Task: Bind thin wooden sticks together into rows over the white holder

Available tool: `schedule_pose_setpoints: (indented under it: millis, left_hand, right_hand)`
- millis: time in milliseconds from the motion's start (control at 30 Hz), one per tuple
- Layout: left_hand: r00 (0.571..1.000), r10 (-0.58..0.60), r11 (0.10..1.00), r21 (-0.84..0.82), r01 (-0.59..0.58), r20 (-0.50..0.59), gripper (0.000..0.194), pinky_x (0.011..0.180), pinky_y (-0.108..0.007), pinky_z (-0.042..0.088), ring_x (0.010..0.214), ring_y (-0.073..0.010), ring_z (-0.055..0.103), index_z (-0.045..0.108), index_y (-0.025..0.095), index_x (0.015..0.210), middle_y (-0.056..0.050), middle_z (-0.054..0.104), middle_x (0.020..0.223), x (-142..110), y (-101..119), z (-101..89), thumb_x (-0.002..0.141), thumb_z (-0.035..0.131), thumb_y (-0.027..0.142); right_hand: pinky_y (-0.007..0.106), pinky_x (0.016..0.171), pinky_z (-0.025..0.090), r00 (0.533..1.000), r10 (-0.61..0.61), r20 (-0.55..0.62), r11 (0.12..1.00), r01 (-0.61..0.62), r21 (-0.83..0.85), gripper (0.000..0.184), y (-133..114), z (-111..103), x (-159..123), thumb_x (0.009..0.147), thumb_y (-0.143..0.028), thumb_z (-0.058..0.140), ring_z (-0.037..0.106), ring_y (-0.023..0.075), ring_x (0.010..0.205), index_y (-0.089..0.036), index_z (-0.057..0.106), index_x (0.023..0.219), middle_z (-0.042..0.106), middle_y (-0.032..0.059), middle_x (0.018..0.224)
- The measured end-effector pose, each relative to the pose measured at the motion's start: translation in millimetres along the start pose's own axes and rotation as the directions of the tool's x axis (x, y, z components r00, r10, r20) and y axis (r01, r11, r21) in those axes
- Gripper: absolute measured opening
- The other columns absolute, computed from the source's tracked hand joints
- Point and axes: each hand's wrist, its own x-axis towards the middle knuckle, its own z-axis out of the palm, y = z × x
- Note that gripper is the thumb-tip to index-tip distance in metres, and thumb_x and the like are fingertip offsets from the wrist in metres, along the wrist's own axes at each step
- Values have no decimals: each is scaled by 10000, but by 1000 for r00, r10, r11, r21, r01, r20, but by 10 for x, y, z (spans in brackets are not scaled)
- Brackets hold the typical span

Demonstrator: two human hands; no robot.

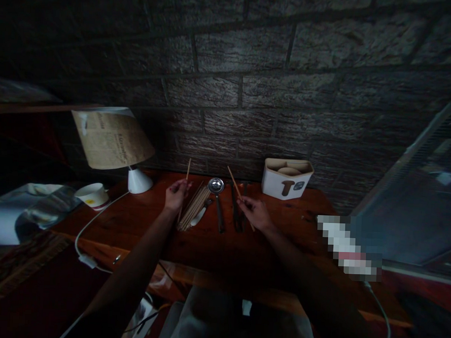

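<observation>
My left hand (pixel 178 193) is closed around a wooden chopstick (pixel 189 168) that points up and away from me. In my right hand (pixel 256 212) is another wooden chopstick (pixel 234 179), slanting up to the left, its lower end showing below the fingers. Between the hands, a bundle of chopsticks (pixel 193 207) lies on the wooden table (pixel 215 255). Beside the bundle is a light-bladed knife (pixel 199 217). A metal slotted ladle (pixel 216 186) lies at the middle, its handle toward me. Dark utensils (pixel 236 214) near my right hand are too dim to name.
A white, sectioned utensil holder (pixel 280 185) stands at the table's back right, before the brick wall (pixel 216 94). On the left are a lamp (pixel 113 138), its cord (pixel 92 221) and a white cup (pixel 93 196). A pixelated object (pixel 348 247) lies at the right edge.
</observation>
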Motion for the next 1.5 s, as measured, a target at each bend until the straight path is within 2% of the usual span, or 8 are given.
schedule_pose_setpoints:
  millis: [167,400,567,733,900,1133,1333,1500]
  left_hand:
    - [997,-51,982,-178,61,59,459,503,-184,392,540,-55,523,643,152,981,-58,707,971,-98,200,77,640,726,447]
    - [906,-57,933,-300,198,420,381,572,-227,480,780,-165,659,609,176,922,-87,717,1061,-551,530,925,626,793,329]
    - [904,-80,901,-358,246,421,362,496,-194,415,643,-114,608,580,168,841,-60,713,975,-651,505,1276,629,792,372]
    - [918,-108,890,-374,261,383,363,562,-195,439,703,-119,624,609,169,823,-9,697,833,-644,367,1218,588,841,321]
    - [889,-153,875,-359,325,431,456,621,-235,460,739,-158,667,649,165,971,-50,740,844,-551,348,1091,591,853,312]
    - [884,-150,839,-415,351,443,379,781,-292,475,813,-177,680,714,154,962,-89,755,941,-401,355,976,714,768,436]
    - [885,-262,765,-476,433,384,350,630,-219,442,667,-111,639,720,155,961,-60,745,867,-336,399,919,762,731,444]
    - [876,-273,753,-479,452,398,523,581,-234,434,572,-113,607,722,128,923,-59,709,708,-292,414,900,813,598,625]
  right_hand:
    - [239,563,422,997,33,67,991,-42,125,454,-73,8,-18,890,-515,493,563,140,583,-151,749,978,652,18,638]
    - [224,600,459,981,57,186,927,-121,355,478,-239,69,-35,889,-560,474,610,138,714,-185,702,1080,740,66,940]
    - [190,424,337,959,115,259,883,-218,415,517,-242,42,-51,856,-598,504,469,82,482,-169,661,1099,727,50,827]
    - [181,399,288,941,119,317,853,-260,452,508,-236,68,-64,836,-590,553,372,46,410,-180,650,1121,646,-14,704]
    - [181,402,274,903,106,416,839,-306,450,547,-331,66,-91,833,-597,560,370,41,403,-168,647,1161,612,-21,669]
    - [180,432,261,840,155,520,833,-395,389,529,-468,46,-146,854,-601,541,408,61,456,-180,664,1151,581,-25,638]
    - [188,510,345,749,154,644,852,-430,297,481,-487,76,-205,841,-581,579,490,90,572,-190,709,1089,599,-11,703]
    - [205,572,380,786,178,592,852,-425,307,482,-503,75,-246,870,-584,541,507,103,637,-232,704,1156,605,-6,758]
